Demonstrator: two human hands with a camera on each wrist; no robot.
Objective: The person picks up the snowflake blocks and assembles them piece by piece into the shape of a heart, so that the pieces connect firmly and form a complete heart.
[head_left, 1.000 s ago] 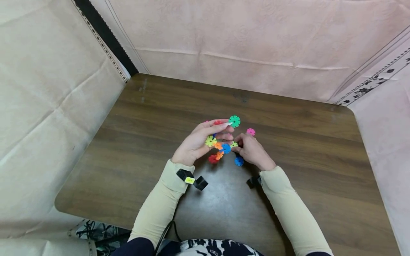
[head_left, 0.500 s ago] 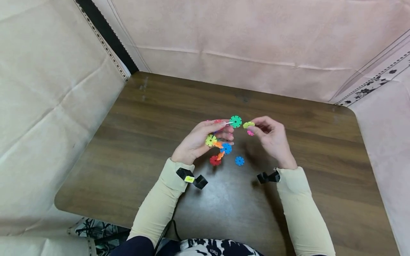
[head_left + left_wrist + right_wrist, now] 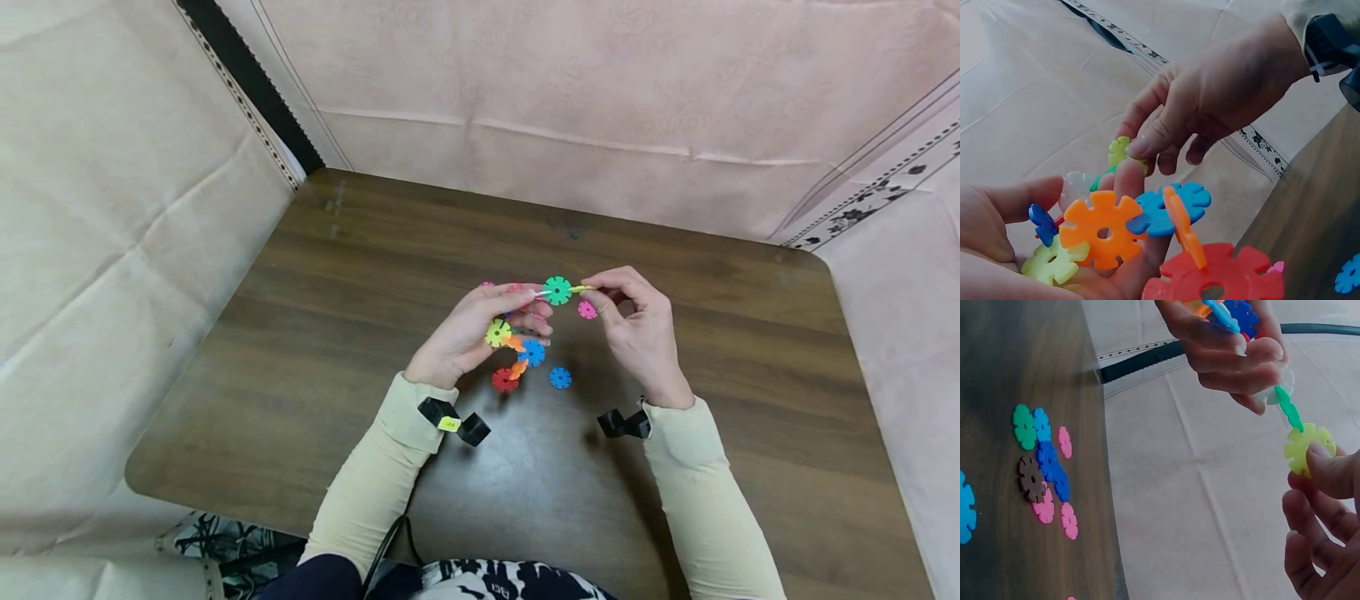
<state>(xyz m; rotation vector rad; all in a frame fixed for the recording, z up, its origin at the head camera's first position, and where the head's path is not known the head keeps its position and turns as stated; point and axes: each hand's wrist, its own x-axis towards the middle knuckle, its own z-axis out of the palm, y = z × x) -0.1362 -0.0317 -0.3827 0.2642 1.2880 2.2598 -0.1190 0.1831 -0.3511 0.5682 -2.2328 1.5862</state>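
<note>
My left hand point(image 3: 476, 329) holds a chain of notched plastic discs slotted together. Its thumb and fingers pinch a white disc point(image 3: 1270, 394) with a green disc point(image 3: 557, 291) joined to it. Around the palm curve a yellow disc point(image 3: 1054, 265), an orange disc point(image 3: 1079, 231), a blue disc point(image 3: 1159, 219) and, at the low end, a red disc point(image 3: 1241, 269). Between thumb and index finger, my right hand point(image 3: 637, 333) pinches a yellow-green disc point(image 3: 1300, 447). This one meets the green disc edge to edge; how deep the notches sit I cannot tell.
On the brown table point(image 3: 750, 400) lie a pink disc point(image 3: 587, 310) and a blue disc point(image 3: 560, 377). More loose discs, among them a brown one point(image 3: 1032, 479) and a green one point(image 3: 1023, 427), show in the right wrist view. Cloth point(image 3: 562, 100) hangs behind.
My right hand picked up the yellow-green disc near the chain's lower end, moved up and right, then brought it against the green disc. The left hand has barely shifted.
</note>
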